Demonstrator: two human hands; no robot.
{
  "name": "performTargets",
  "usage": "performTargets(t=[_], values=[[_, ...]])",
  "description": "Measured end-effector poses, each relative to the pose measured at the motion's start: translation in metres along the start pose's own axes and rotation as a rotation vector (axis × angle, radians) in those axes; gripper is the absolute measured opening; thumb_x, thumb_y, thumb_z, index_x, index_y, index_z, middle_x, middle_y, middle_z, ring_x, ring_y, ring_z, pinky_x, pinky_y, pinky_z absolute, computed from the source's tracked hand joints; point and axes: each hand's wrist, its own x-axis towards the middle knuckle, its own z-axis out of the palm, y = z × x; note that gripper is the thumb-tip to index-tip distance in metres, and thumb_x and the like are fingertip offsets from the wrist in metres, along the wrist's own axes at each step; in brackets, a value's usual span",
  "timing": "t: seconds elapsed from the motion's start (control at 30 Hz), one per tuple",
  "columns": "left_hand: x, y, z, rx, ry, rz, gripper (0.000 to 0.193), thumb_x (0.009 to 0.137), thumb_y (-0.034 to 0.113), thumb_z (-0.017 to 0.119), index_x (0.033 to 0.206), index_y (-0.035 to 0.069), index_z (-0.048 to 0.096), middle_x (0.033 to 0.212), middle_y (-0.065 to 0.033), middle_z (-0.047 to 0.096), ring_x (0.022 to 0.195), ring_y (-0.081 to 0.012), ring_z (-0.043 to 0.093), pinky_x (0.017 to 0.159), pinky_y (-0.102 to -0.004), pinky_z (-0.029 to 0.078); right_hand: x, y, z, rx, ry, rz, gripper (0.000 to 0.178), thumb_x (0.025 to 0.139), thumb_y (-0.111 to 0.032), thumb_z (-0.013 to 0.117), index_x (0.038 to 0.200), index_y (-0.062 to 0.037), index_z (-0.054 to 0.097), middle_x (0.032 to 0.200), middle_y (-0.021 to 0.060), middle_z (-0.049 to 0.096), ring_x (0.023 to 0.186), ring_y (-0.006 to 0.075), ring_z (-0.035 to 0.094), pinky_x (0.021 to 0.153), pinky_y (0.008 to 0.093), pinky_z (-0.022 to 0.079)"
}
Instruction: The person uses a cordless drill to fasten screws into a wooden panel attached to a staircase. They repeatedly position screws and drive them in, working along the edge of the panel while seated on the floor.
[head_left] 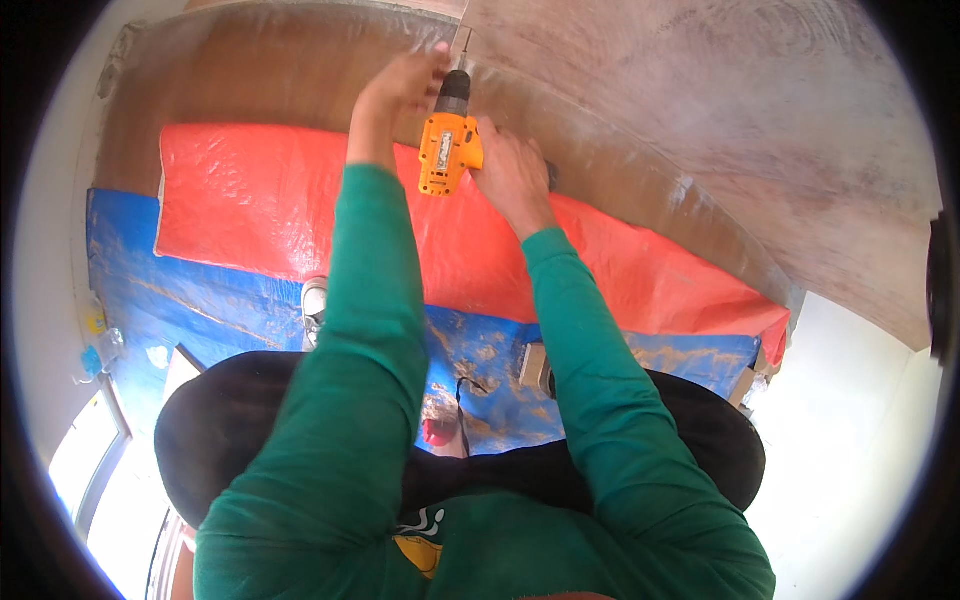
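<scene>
An orange cordless drill [447,150] with a black chuck is gripped in my right hand [513,175], whose fingers wrap round its handle. Its bit [464,52] points away from me, at a small strip of wood [461,42] by the edge of the wooden panel [700,90]. My left hand [402,85] is raised beside the chuck, close to the bit. Motion smears its fingers, so whether they pinch anything does not show.
A red sheet [250,200] lies across a brown wooden surface [230,75]. Below it spreads a dusty blue tarp [140,265]. A shoe [313,305], a wood offcut [534,366] and a red object [438,432] are near my legs. A white wall [840,430] stands at right.
</scene>
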Motion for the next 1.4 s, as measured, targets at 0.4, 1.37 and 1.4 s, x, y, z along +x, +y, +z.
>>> performTargets(t=[0.4,1.37,1.4], values=[[-0.101,-0.069,0.077,0.083,0.483,0.120,0.080,0.094,0.067,0.078,0.127,-0.006,0.069,0.109,-0.0256,0.077,0.100,-0.0344,0.078,0.085,-0.0482,0.061,0.001,0.001,0.003,-0.034,0.018,-0.040,0.050,0.090,-0.021,0.088,0.129,-0.0062,0.061,0.115,0.0166,0.078,0.109,0.0381,0.076,0.093,0.0534,0.054],[-0.026,-0.063,-0.021,0.231,0.482,0.177,0.064,0.101,0.053,0.074,0.137,0.001,0.073,0.126,-0.0175,0.078,0.105,-0.0317,0.078,0.092,-0.0425,0.060,-0.047,0.021,0.021,0.226,0.064,0.012,0.044,0.087,-0.020,0.087,0.114,-0.0045,0.056,0.102,0.0255,0.077,0.097,0.0490,0.074,0.080,0.0599,0.057],[-0.009,-0.062,-0.022,0.362,0.559,0.250,0.057,0.100,0.049,0.075,0.133,0.002,0.076,0.118,-0.0177,0.081,0.105,-0.0330,0.079,0.092,-0.0452,0.061,-0.049,0.024,0.024,0.223,0.060,0.018,0.044,0.087,-0.020,0.087,0.114,-0.0047,0.056,0.102,0.0254,0.077,0.097,0.0491,0.074,0.080,0.0599,0.057]])
